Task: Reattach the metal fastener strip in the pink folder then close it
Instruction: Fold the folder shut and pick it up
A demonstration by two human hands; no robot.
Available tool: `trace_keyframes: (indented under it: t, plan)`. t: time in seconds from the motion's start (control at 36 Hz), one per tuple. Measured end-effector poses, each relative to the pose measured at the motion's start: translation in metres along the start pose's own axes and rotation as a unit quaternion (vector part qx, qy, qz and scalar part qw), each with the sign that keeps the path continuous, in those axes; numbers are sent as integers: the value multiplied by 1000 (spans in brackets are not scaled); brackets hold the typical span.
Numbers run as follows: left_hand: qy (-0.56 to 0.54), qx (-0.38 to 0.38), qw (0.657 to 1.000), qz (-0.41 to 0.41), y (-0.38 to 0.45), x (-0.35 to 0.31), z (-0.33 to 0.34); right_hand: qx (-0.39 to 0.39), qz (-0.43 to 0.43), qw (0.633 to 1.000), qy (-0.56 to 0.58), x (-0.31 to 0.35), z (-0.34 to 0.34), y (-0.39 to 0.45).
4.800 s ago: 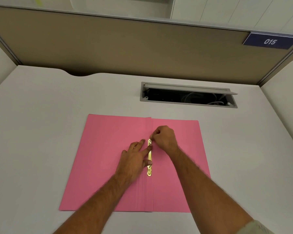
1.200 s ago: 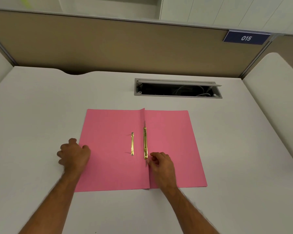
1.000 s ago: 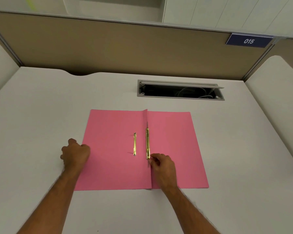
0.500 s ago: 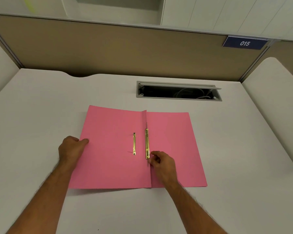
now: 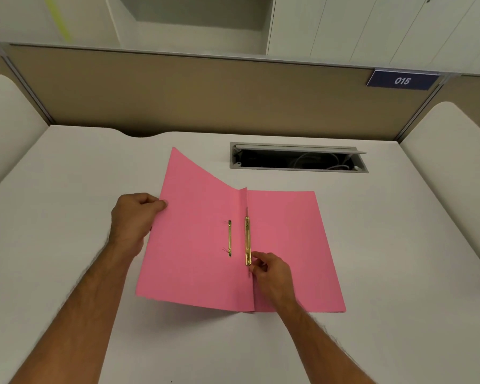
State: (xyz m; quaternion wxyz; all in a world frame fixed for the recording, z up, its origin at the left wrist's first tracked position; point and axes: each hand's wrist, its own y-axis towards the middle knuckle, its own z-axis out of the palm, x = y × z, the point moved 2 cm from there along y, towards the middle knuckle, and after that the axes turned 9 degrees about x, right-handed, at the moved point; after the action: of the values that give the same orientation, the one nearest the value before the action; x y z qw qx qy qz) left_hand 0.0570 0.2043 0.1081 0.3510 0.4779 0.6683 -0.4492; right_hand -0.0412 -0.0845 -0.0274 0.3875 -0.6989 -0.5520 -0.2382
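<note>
The pink folder (image 5: 288, 239) lies open on the white desk, its spine running away from me. A gold metal fastener strip (image 5: 247, 236) sits along the spine, and a second thin gold strip (image 5: 229, 238) shows on the left cover. My left hand (image 5: 133, 220) grips the left cover's outer edge and holds that cover lifted off the desk, tilted up. My right hand (image 5: 269, 273) rests on the right half beside the spine, fingertips touching the near end of the fastener strip.
A grey cable hatch (image 5: 298, 157) stands open in the white desk (image 5: 81, 189) just behind the folder. A tan partition wall (image 5: 205, 98) with a blue "015" label (image 5: 402, 80) closes the back. Padded side panels flank the desk.
My left hand has taken the left cover's edge and raised it from flat to tilted up. My right hand has stayed by the fastener's near end.
</note>
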Motion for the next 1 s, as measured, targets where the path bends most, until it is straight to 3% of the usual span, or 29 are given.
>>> trace_keyframes:
  t: [0.31, 0.67, 1.0]
  plan:
    - [-87, 61, 993, 52, -25, -42, 51, 14, 7, 1000, 20, 5, -4, -1]
    - [-104, 118, 985, 67, -48, -47, 109, 22, 22, 994, 101, 14, -28, 0]
    - [-11, 156, 983, 94, -59, -41, 149, -40, -19, 947, 319, 61, -120, -6]
